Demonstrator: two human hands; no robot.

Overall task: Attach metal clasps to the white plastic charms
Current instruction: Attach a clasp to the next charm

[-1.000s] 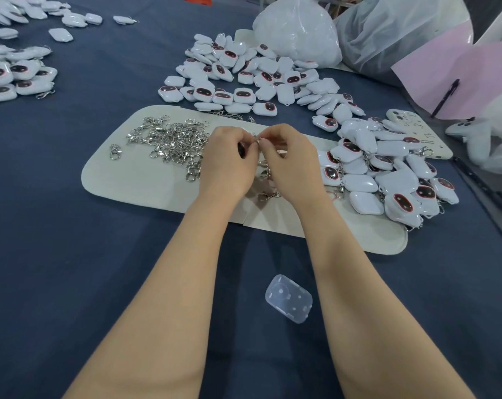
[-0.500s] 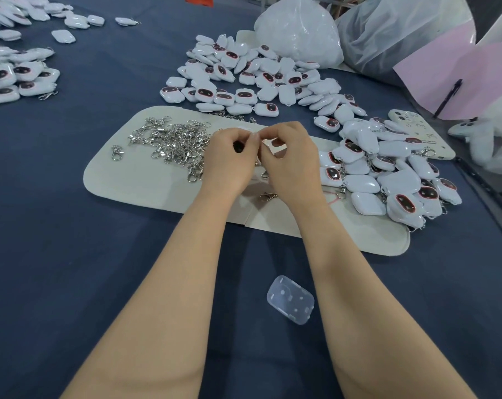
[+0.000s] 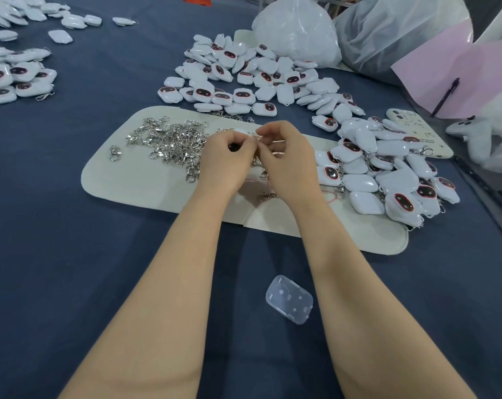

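Holding loose metal clasps (image 3: 175,145) and white charms (image 3: 387,174), a cream mat (image 3: 134,185).

Only two arms and their hands showed of the person. The left hand (image 3: 229,164) and the right hand (image 3: 291,168) were bare, with slim fingers and smooth knuckles. The left forearm (image 3: 169,289) and the right forearm (image 3: 362,289) were uncovered along the whole length in view, slender at the wrist and broadening toward the lower edge; anything worn higher up lay outside the view.

White charms (image 3: 245,69), navy cloth (image 3: 57,226)
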